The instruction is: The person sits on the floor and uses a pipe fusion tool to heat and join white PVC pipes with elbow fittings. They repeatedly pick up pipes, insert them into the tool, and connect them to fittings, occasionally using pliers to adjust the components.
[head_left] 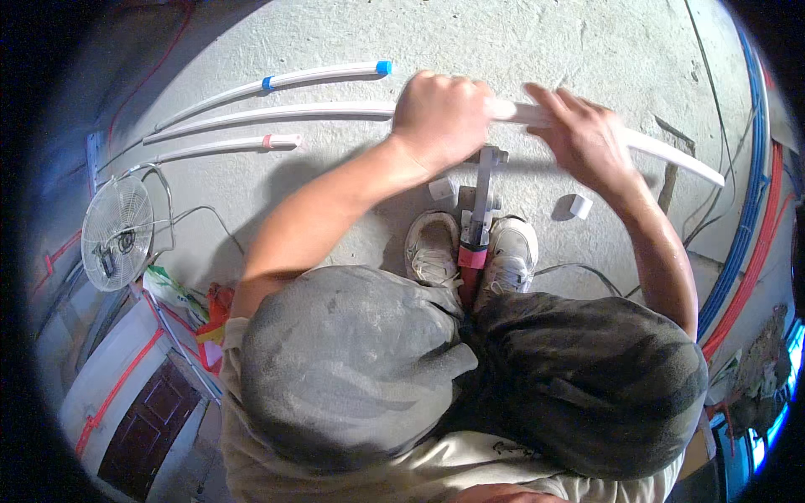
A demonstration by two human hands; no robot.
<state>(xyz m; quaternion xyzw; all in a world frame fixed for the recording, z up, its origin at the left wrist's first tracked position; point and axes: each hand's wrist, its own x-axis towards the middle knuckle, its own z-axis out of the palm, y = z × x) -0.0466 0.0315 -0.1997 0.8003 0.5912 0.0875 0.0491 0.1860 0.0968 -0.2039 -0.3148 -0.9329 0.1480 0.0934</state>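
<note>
A long white plastic pipe (pixel 658 149) runs sideways across in front of me, above the floor. My left hand (pixel 443 117) is wrapped round it in a fist. My right hand (pixel 583 134) is on the pipe farther right, blurred, its fingers laid loosely over it; the grip underneath is hidden. Below the pipe, between my two shoes, stands what looks like a pipe fusion welder (pixel 482 193), with a flat grey plate, round metal dies and a red body. A small white fitting (pixel 443 191) lies just left of it, and another white fitting (pixel 579 207) lies to its right.
Pipes with blue bands (pixel 327 75) and a red band (pixel 268 142) lie at the left. A wire fan (pixel 119 233) stands at far left near a colourful bag (pixel 214 323). Blue conduits (pixel 746 210) and red conduits (pixel 759 260) run along the right. A dark cable (pixel 579 270) crosses the floor.
</note>
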